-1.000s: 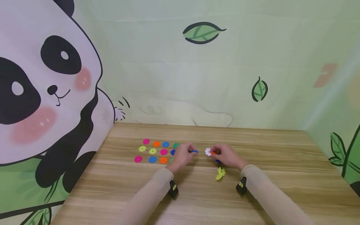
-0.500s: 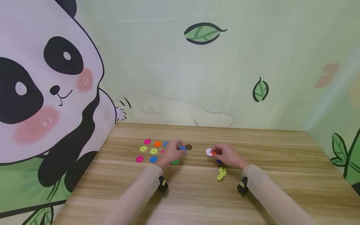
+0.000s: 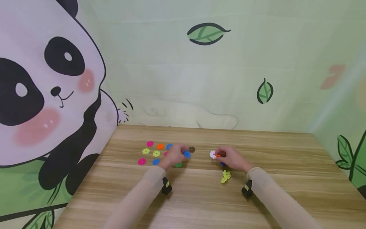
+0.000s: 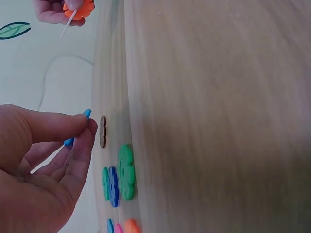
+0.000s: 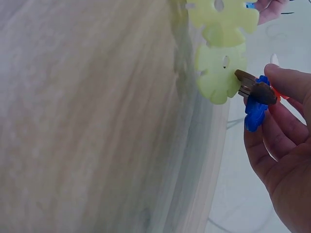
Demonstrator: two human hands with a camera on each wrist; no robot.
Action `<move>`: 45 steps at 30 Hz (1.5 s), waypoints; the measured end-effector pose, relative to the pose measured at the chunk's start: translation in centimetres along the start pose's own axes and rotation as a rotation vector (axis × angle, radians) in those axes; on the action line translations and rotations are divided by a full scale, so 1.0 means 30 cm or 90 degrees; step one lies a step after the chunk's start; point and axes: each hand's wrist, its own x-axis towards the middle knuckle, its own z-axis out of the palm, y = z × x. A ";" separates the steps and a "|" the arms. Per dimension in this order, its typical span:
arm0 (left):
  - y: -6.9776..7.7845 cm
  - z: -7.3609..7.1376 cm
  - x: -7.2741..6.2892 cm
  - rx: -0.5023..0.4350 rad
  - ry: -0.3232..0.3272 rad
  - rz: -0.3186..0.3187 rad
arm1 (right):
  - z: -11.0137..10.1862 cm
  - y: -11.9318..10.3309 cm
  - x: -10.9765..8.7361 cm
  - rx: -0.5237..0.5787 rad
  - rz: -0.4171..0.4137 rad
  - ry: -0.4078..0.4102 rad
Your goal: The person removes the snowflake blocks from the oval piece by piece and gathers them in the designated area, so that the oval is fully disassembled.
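In the head view my left hand [image 3: 173, 156] pinches a light blue flower-shaped disc [image 3: 187, 154] between thumb and fingertips, above the table. My right hand [image 3: 233, 158] grips a chain of interlocked flower discs by its orange disc [image 3: 218, 155]. A white disc [image 3: 212, 154] juts from the chain toward the left hand. Below hang a dark blue disc [image 5: 255, 114], a brown disc [image 5: 262, 93] and yellow discs [image 5: 221, 73], clearest in the right wrist view. A gap separates the light blue disc from the chain. Fingers partly cover the orange disc.
Loose flower discs lie in rough rows at the left on the wooden table [image 3: 200, 203], among them a pink disc [image 3: 142, 162], a green disc [image 3: 178, 165] and a brown disc [image 3: 192, 149]. The left hand hides some. A panda-printed wall backdrop [image 3: 160, 70] rises behind.
My left hand has moved left, away from the chain, with the light blue disc. That disc has turned from edge-on to show its face. The right hand has stayed nearly in place.
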 end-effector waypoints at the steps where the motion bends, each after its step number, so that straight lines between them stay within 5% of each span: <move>1: 0.002 0.005 0.002 0.001 -0.005 0.005 | 0.000 0.001 0.001 0.000 -0.001 0.000; 6: 0.008 0.029 0.012 0.026 -0.016 0.023 | -0.002 -0.001 0.002 -0.006 -0.003 -0.005; 16: 0.011 0.050 0.030 0.078 -0.037 -0.009 | -0.001 -0.010 0.004 -0.004 0.003 -0.006; 27: 0.014 0.062 0.035 0.149 -0.022 -0.005 | 0.005 -0.002 0.006 -0.003 0.024 -0.004; 37: 0.010 0.062 0.037 0.116 -0.003 -0.014 | 0.003 -0.011 0.006 0.004 0.021 -0.003; 45: 0.017 0.056 0.035 0.069 0.036 0.026 | 0.005 -0.013 0.009 0.000 0.018 0.004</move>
